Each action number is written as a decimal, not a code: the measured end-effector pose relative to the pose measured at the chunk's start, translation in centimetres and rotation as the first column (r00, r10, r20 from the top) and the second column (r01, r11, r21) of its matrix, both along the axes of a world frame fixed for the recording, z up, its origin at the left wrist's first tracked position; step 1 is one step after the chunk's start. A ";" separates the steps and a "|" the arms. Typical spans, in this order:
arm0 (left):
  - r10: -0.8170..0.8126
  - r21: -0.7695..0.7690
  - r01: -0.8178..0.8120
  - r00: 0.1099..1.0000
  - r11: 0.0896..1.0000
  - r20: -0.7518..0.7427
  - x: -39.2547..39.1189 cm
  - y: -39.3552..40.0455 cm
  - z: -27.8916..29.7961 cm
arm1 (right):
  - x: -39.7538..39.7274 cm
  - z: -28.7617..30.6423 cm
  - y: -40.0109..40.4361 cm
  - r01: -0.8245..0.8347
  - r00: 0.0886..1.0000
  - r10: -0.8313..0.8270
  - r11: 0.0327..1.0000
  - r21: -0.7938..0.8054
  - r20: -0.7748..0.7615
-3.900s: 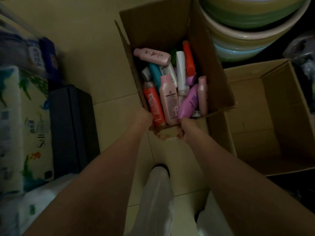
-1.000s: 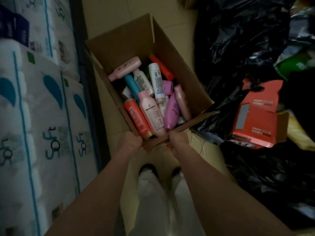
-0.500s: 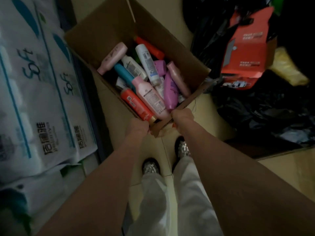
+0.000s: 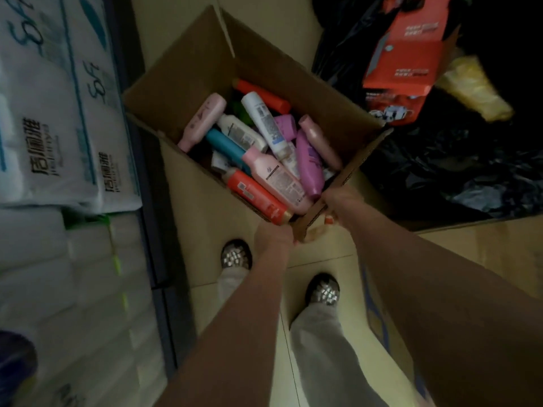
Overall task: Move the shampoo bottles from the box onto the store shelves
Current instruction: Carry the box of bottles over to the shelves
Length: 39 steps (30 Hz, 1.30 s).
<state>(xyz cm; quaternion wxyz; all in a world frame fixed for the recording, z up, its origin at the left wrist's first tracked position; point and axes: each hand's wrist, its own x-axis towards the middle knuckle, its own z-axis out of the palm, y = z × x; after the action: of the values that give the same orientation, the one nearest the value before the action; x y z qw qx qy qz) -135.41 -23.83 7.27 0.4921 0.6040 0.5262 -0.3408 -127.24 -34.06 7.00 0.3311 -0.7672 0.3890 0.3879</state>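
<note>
Shampoo bottles [image 4: 266, 160] (glossy plastic) fill cardboard box [image 4: 188, 83].

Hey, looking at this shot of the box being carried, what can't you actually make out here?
Head view only:
- Fingers of the left hand and right hand: curled out of sight round the cardboard box flap.
- Bottles low in the box: buried under the red bottle and pink bottle.
- Bottle label text: too small, dim.
- Store shelves: not in frame.
- Tissue packs: motion-blurred, cut off at left.

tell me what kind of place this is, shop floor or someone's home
Most likely a shop's aisle or stockroom, not a home. Wrapped bulk packs of tissue paper are stacked high along one side, both hands grip a cardboard box full of assorted shampoo bottles, and a red retail carton lies on black bags.
</note>
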 end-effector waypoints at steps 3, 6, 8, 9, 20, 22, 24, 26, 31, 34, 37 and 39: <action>0.052 -0.113 -0.058 0.997 0.992 -0.054 -0.7 -3.9 -0.4 | 0.2 -0.9 -2.4 -0.086 0.996 0.088 0.990 -0.111 0.021; -0.064 -0.347 0.020 0.991 0.938 -0.115 0.7 -5.5 0.6 | -0.2 -2.3 -4.0 -0.179 0.983 0.182 0.972 -0.152 0.006; -0.379 -0.376 0.335 0.924 0.864 -0.048 2.7 -3.5 0.5 | -0.6 -2.8 -4.2 -0.182 0.983 0.180 0.974 -0.134 -0.026; -0.506 -0.253 0.495 0.862 0.831 0.026 4.2 -1.7 0.5 | -0.7 -2.9 -4.0 -0.166 0.986 0.164 0.979 -0.117 -0.027; -0.812 0.730 0.655 0.526 0.197 -0.252 20.4 17.2 -0.3 | 2.9 -4.7 3.1 -0.370 0.926 0.334 0.895 -0.249 -0.175; -0.750 0.662 0.670 0.616 0.336 -0.244 21.4 18.6 -2.0 | 3.5 -5.0 3.7 -0.349 0.930 0.298 0.898 -0.266 -0.213; -0.655 0.607 0.611 0.732 0.508 -0.189 21.7 18.9 -2.6 | 4.0 -5.3 4.2 -0.342 0.929 0.277 0.895 -0.287 -0.244; -0.688 0.608 0.595 0.718 0.525 -0.108 21.3 17.8 -3.2 | 4.3 -5.2 4.6 -0.327 0.935 0.260 0.896 -0.301 -0.243; -0.800 0.597 0.673 0.594 0.436 -0.086 18.8 13.3 -4.2 | 4.3 -4.8 3.5 -0.211 0.966 0.144 0.922 -0.325 -0.217; -0.755 0.568 0.644 0.653 0.512 -0.061 19.0 13.7 -5.1 | 3.6 -4.8 1.7 -0.124 0.981 0.062 0.929 -0.348 -0.184; -0.714 0.604 0.584 0.699 0.543 -0.033 19.0 14.4 -5.6 | 3.5 -4.9 0.9 -0.165 0.975 0.103 0.927 -0.338 -0.196; -0.773 0.636 0.633 0.629 0.443 -0.087 19.0 14.4 -5.1 | 3.5 -4.6 0.3 -0.195 0.970 0.131 0.923 -0.332 -0.207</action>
<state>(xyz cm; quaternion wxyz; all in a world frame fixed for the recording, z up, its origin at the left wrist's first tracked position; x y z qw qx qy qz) -116.40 -9.39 2.21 0.1340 0.9244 0.2483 -0.2566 -123.74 -33.73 2.41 0.1193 -0.8049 0.4148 0.4071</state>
